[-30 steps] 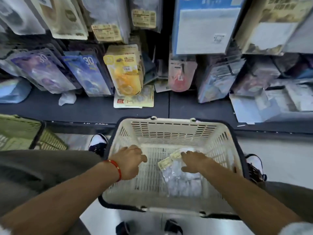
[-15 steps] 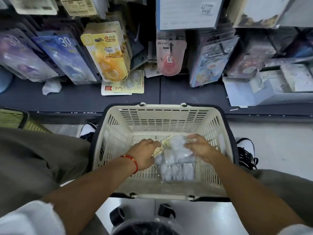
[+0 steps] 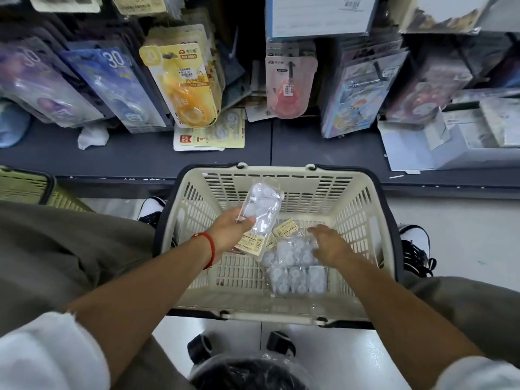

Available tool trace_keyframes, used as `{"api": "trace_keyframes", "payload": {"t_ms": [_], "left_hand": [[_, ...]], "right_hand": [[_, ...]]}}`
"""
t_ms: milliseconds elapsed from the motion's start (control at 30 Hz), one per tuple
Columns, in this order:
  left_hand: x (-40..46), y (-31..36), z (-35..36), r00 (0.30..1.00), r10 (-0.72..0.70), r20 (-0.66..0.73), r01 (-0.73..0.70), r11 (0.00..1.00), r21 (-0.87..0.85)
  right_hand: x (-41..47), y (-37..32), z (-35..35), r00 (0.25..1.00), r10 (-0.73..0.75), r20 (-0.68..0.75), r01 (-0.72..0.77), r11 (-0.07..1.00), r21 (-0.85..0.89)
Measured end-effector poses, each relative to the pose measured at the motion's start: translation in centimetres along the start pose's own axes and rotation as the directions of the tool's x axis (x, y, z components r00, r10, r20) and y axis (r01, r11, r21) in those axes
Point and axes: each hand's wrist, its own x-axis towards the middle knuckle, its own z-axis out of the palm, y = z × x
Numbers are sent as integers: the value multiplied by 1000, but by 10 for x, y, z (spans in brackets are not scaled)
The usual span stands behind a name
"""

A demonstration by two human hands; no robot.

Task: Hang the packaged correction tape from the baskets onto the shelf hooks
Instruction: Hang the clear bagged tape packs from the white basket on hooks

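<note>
Cream slotted basket (image 3: 281, 178), clear packet (image 3: 260, 209), red wristband (image 3: 209, 247).

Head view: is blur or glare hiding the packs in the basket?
Head view: right hand is motion-blurred over the packs in the basket; their clear plastic shows mild glare, labels unreadable. The pack in the left hand is sharper. Wide-angle lens bends the cream basket.

basket (image 3: 351, 192) in front of shelf (image 3: 140, 156), tape packs (image 3: 295, 266) inside at R, 2nd basket (image 3: 25, 187) far L
</note>
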Motion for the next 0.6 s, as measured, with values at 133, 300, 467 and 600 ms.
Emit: {"api": "trace_keyframes", "payload": {"t_ms": [133, 300, 467, 600], "left_hand": [[3, -6, -4, 994, -105, 0, 104, 990, -97], [9, -6, -8, 987, -138, -85, 129, 987, -100], [11, -7, -10, 980, -3, -198, 12, 999, 44], [10, -4, -7, 981, 43, -191, -49, 998, -27]], "right_hand": [[-1, 8, 19, 999, -17, -27, 14, 991, -137], [0, 12, -19, 997, -61, 44, 38, 912, 408], [-13, -5, -76, 979, -200, 36, 115, 693, 712], [-15, -25, -92, 922, -372, 104, 41, 362, 931]]}}
